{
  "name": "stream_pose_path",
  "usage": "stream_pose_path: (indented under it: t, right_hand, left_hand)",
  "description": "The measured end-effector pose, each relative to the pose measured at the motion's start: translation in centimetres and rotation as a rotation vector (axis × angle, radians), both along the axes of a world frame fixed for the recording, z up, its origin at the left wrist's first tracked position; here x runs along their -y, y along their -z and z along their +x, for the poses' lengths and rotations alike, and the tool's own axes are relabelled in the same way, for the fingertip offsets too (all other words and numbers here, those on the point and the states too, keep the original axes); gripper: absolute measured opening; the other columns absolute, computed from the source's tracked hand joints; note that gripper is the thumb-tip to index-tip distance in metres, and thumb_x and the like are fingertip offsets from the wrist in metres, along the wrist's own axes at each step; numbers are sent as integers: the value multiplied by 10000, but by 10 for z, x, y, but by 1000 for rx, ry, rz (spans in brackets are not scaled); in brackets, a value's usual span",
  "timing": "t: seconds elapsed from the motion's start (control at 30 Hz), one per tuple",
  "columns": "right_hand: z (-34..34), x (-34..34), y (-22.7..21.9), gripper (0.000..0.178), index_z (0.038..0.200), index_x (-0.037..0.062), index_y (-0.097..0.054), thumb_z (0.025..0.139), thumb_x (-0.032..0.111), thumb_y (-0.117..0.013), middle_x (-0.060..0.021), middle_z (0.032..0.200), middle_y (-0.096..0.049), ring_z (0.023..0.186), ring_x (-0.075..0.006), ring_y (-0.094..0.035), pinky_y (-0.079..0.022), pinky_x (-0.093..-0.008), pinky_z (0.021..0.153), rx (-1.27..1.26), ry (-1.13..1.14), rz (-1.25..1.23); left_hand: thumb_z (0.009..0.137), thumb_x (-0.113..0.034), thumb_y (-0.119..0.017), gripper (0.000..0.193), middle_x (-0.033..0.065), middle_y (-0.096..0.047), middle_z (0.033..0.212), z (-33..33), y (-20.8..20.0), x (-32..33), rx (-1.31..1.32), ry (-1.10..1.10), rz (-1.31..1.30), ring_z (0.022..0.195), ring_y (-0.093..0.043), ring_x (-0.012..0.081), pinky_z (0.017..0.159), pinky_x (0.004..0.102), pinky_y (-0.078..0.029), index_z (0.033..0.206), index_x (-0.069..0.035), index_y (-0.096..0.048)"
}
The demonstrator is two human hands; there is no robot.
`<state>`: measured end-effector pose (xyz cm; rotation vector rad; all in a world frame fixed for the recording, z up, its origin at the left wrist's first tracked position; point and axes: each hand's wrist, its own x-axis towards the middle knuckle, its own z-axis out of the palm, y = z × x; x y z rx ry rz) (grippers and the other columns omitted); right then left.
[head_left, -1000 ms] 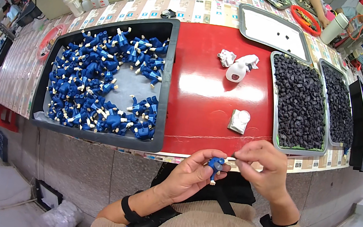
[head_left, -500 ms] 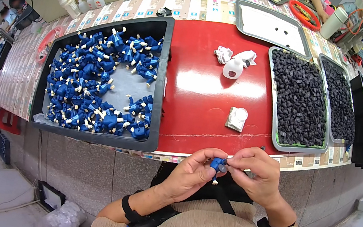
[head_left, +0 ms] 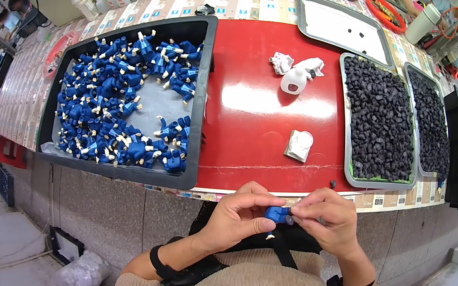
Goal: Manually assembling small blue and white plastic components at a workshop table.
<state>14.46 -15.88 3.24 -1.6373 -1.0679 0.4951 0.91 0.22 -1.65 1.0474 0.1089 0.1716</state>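
Note:
Over my lap, just off the table's front edge, my left hand [head_left: 241, 214] pinches a small blue figurine body [head_left: 276, 214] between thumb and fingers. A pale tip of it points down. My right hand [head_left: 325, 220] is closed at the figurine's right end, its thumb and fingertips pressed together there. A small dark bit shows at those fingertips, but I cannot make out what they grip. A greyish round part shows just under them. To the left stands a black tray [head_left: 196, 137] holding many similar blue figurine bodies [head_left: 105, 97] with pale hands.
On the red board [head_left: 234, 150] stand a white bottle [head_left: 293, 82] beside crumpled tissue and a small whitish pad [head_left: 299, 145]. Trays of black pieces [head_left: 377, 120] lie to the right. A loose dark piece [head_left: 332, 184] sits near the front edge. Behind is a white-lined tray [head_left: 344, 28].
The figurine has turned a little in my fingers, and its blue side now lies flatter. Both hands stay together in nearly the same place; the view has shifted slightly.

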Motion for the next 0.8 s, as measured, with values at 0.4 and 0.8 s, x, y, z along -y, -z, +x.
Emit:
stream_pose_path:
  t: [0.4, 0.8]
  right_hand:
    - [-7, 8, 15, 141, 813, 8, -693, 709, -83, -721, -78, 812, -637, 682, -188, -615, -487, -283, 587, 182, -57, 177]
    - [4, 8, 21, 161, 897, 26, -712, 746, -28, -723, -70, 784, -623, 654, -153, -603, -467, -264, 555, 10, 15, 136]
  left_hand:
    - [779, 17, -716, 342, 36, -515, 997, -7, -9, 8, -65, 56, -91, 923, -560, 122, 800, 235, -512, 1114, -8, -647]
    - [863, -60, -650, 322, 54, -547, 1060, 2, -8, 9, -188, 111, -318, 977, -593, 158, 859, 285, -518, 1173, -4, -582]
